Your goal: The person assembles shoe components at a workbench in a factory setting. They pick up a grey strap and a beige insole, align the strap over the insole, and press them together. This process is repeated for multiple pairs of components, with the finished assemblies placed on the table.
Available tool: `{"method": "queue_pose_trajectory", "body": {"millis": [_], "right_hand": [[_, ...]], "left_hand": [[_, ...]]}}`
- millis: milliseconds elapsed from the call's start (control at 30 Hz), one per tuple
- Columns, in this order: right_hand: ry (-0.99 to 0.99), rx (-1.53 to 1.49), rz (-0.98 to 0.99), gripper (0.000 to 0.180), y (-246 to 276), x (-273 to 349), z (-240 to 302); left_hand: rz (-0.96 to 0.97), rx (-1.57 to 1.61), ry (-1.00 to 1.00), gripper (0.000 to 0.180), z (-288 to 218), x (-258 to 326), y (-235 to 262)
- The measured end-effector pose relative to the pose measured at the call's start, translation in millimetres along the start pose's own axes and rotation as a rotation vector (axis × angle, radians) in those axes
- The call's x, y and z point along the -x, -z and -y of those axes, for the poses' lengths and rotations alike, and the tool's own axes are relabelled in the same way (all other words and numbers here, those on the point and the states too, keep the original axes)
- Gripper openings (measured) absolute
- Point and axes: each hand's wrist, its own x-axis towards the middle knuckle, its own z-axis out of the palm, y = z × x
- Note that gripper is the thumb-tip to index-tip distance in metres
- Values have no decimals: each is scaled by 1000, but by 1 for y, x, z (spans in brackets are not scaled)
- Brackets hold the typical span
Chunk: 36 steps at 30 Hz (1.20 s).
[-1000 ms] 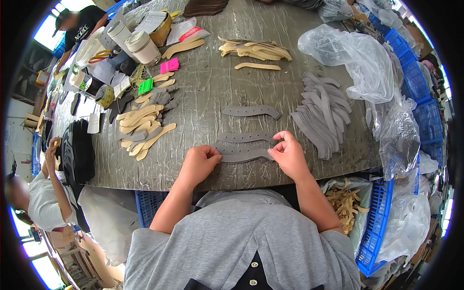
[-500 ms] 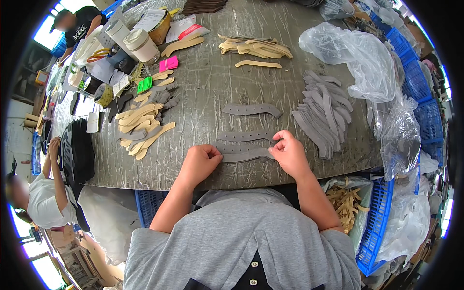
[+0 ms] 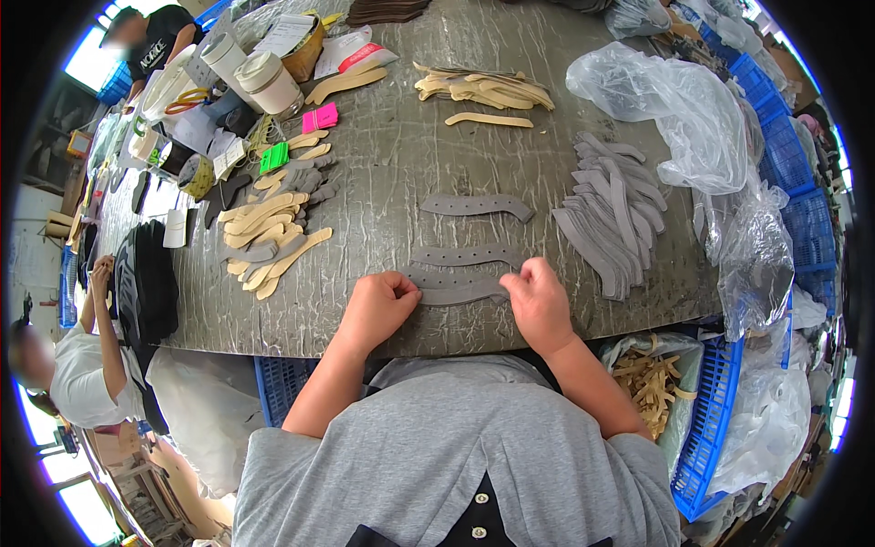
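Note:
Three curved grey strips with small holes lie one above another before me: an upper strip (image 3: 476, 206), a middle strip (image 3: 460, 256) and a lower strip (image 3: 456, 294) whose top edge meets or overlaps the middle one. My left hand (image 3: 375, 308) is closed in a pinch on the left end of the lower strip. At its right end, my right hand (image 3: 542, 308) has thumb and curled fingers together on the tip; the fingers partly hide the contact. A stack of grey strips (image 3: 611, 214) lies to the right, and a mixed pile of beige and grey strips (image 3: 273, 223) to the left.
Beige strips (image 3: 483, 88) lie at the back, with a single beige strip (image 3: 489, 120) before them. Clear plastic bags (image 3: 674, 109) cover the right side. Jars (image 3: 269, 84) and a basket (image 3: 301, 62) stand at the back left. Blue crates (image 3: 706, 424) flank me. Two people work at left.
My right hand's fingers have curled in and drawn back from the middle strip's end toward the lower one. My left hand keeps its pinch. The view has shifted very slightly.

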Motion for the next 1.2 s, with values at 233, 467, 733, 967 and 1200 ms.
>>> {"method": "queue_pose_trajectory", "body": {"millis": [233,467,733,967,1200], "right_hand": [[314,112,197,39,4,-8,6],[409,182,372,45,0,-13,23],[391,211,405,45,-5,-12,28],[82,-102,-23,25,4,-10,27],[-183,-42,11,9,54,-9,0]], "left_hand": [[-12,6,-11,15,-2,1,-1],[-3,-9,-53,15,3,-1,-2],[30,-282,-84,15,-11,-1,2],[59,63,-98,7,-11,13,3],[72,413,-93,27,-27,10,0]]}}
